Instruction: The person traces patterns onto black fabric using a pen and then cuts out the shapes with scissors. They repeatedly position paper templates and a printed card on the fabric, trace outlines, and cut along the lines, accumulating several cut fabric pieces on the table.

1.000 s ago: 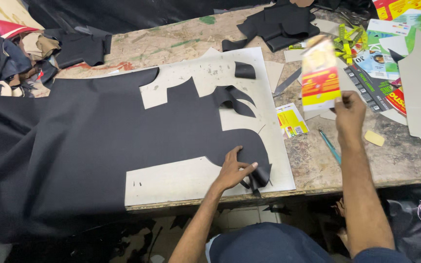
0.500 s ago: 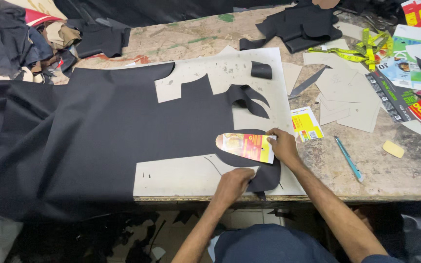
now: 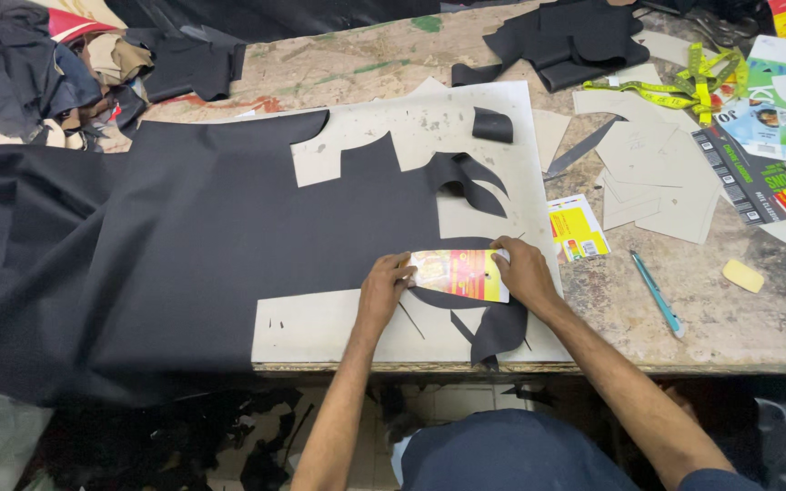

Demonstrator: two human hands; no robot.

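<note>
While both hands press down on it, the glossy yellow-and-orange rectangular card template (image 3: 459, 275) lies flat on the edge of the large black fabric sheet (image 3: 229, 236), over the pale grey cutting board (image 3: 502, 173) on the worn wooden desk (image 3: 730, 327). The left hand (image 3: 384, 286) pins its left end with curled fingers; the right hand (image 3: 522, 271) holds the right end. A teal pen (image 3: 656, 293) lies near the right forearm.
</note>
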